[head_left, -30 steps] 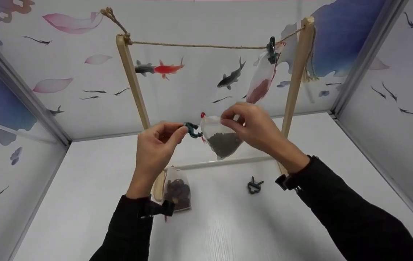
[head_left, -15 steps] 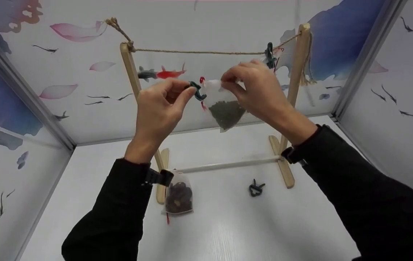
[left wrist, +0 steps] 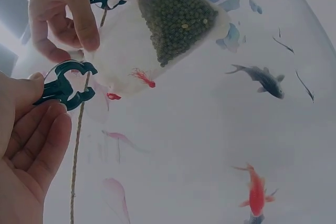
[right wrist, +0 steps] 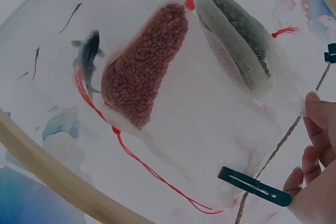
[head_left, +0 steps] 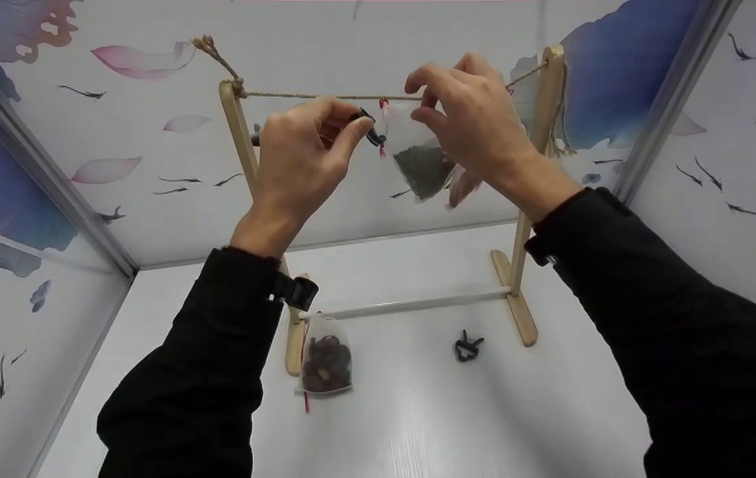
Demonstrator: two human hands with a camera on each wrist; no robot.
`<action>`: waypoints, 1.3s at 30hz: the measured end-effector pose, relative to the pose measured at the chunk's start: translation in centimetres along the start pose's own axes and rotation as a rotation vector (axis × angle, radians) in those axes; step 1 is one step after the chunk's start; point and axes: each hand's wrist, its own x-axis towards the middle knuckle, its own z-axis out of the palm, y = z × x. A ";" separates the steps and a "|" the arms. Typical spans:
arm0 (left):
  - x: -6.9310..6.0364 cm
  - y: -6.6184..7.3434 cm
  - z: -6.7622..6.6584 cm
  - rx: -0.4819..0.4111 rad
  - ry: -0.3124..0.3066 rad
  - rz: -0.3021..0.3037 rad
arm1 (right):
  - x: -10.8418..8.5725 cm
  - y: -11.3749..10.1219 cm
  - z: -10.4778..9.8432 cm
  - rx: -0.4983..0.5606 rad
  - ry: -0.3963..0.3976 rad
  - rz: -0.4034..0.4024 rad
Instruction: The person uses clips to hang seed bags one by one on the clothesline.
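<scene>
My left hand [head_left: 304, 156] pinches a dark green plastic clip [left wrist: 55, 88] by its handles. The clip's mouth gapes beside the twine rope [left wrist: 76, 150]. My right hand [head_left: 477, 119] pinches the top edge of a white mesh drawstring bag [head_left: 401, 123] at the rope. Green beans [left wrist: 178, 24] fill the lower part of this bag, which hangs below the rope with red cord ends showing. Just to the right, a second mesh bag with small red beans [right wrist: 147, 66] hangs from the rope by another green clip [right wrist: 252, 184]; my right hand partly hides it in the head view.
The rope spans two wooden posts [head_left: 553, 86] joined low down by a white rod [head_left: 411, 302]. A mesh bag of dark brown pieces [head_left: 326, 362] lies by the left foot. A loose green clip [head_left: 467, 346] lies on the white table [head_left: 404, 425]. Printed panels enclose the space.
Both hands have risen from below the rope up to it, bringing the clip and the bag of green beans. The brown bag and loose clip stay on the table.
</scene>
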 end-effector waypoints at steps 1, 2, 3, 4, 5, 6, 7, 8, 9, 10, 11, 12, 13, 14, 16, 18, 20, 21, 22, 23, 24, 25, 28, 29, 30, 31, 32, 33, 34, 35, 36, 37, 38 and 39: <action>0.3 0.1 0.0 -0.003 -0.004 -0.001 | 0.0 0.2 0.0 -0.003 0.001 -0.007; 0.6 0.2 0.1 -0.003 -0.007 -0.001 | -0.1 0.4 0.1 -0.006 0.002 -0.019; 1.0 0.3 0.1 0.000 -0.012 -0.003 | -0.1 0.6 0.1 -0.010 0.004 -0.033; 1.3 0.4 0.1 0.008 -0.017 -0.001 | -0.2 0.7 0.1 -0.017 0.005 -0.051; 1.7 0.6 0.1 0.019 -0.024 0.002 | -0.2 0.9 0.1 -0.025 0.008 -0.071; 2.1 0.7 0.1 0.030 -0.032 0.004 | -0.3 1.0 0.1 -0.034 0.010 -0.089; 2.4 0.9 0.1 0.046 -0.041 0.006 | -0.3 1.0 0.0 -0.041 0.013 -0.104; 2.8 1.0 0.1 0.062 -0.052 0.010 | -0.2 1.1 0.0 -0.048 0.016 -0.117; 3.2 1.1 0.1 0.079 -0.062 0.012 | -0.2 1.1 -0.1 -0.055 0.018 -0.124; 3.5 1.3 0.1 0.099 -0.072 0.017 | -0.1 1.1 -0.1 -0.063 0.017 -0.128; 3.8 1.4 0.0 0.115 -0.080 0.016 | -0.1 1.1 -0.2 -0.067 0.016 -0.125; 4.1 1.5 0.0 0.130 -0.085 0.011 | 0.0 1.1 -0.3 -0.070 0.013 -0.117; 4.3 1.5 0.0 0.143 -0.088 0.006 | 0.1 1.0 -0.3 -0.072 0.010 -0.108; 4.5 1.5 0.0 0.153 -0.092 0.003 | 0.2 1.0 -0.4 -0.076 0.007 -0.102; 4.9 1.5 0.1 0.171 -0.103 -0.027 | 0.3 1.0 -0.5 -0.075 -0.002 -0.084; 5.3 1.4 0.3 0.183 -0.115 -0.063 | 0.4 1.0 -0.5 -0.072 -0.009 -0.073; 5.5 1.3 0.6 0.190 -0.134 -0.100 | 0.4 1.0 -0.5 -0.072 -0.012 -0.074; 5.6 1.3 0.8 0.193 -0.142 -0.115 | 0.4 1.0 -0.5 -0.070 -0.013 -0.073; 5.6 1.2 0.9 0.194 -0.147 -0.121 | 0.4 1.0 -0.5 -0.073 -0.015 -0.075; 5.6 1.1 1.0 0.193 -0.154 -0.128 | 0.4 1.0 -0.5 -0.074 -0.016 -0.079; 5.6 1.0 1.1 0.190 -0.163 -0.134 | 0.4 1.0 -0.5 -0.074 -0.014 -0.081; 5.6 0.9 1.1 0.185 -0.170 -0.137 | 0.4 1.0 -0.5 -0.075 -0.011 -0.085; 5.4 0.7 1.1 0.169 -0.179 -0.135 | 0.4 1.0 -0.3 -0.080 0.003 -0.100; 5.3 0.6 1.1 0.165 -0.179 -0.135 | 0.4 1.0 -0.3 -0.077 0.011 -0.106; 5.2 0.5 1.1 0.162 -0.178 -0.133 | 0.4 1.0 -0.2 -0.075 0.022 -0.114; 5.2 0.5 1.1 0.157 -0.178 -0.131 | 0.4 1.1 -0.2 -0.071 0.031 -0.122; 5.2 0.4 1.1 0.154 -0.178 -0.131 | 0.4 1.1 -0.1 -0.069 0.041 -0.131; 5.2 0.4 1.2 0.146 -0.178 -0.127 | 0.4 1.1 -0.1 -0.067 0.051 -0.138; 5.2 0.3 1.2 0.140 -0.185 -0.128 | 0.4 1.1 0.0 -0.061 0.062 -0.144; 5.2 0.3 1.3 0.134 -0.193 -0.128 | 0.3 1.1 0.0 -0.060 0.073 -0.151; 5.2 0.3 1.3 0.128 -0.203 -0.128 | 0.3 1.1 0.0 -0.058 0.084 -0.155; 5.2 0.3 1.3 0.124 -0.211 -0.129 | 0.3 1.1 0.1 -0.059 0.095 -0.159; 5.2 0.3 1.3 0.128 -0.216 -0.126 | 0.3 1.1 0.1 -0.059 0.106 -0.163; 5.2 0.3 1.3 0.133 -0.219 -0.123 | 0.3 1.1 0.1 -0.059 0.117 -0.170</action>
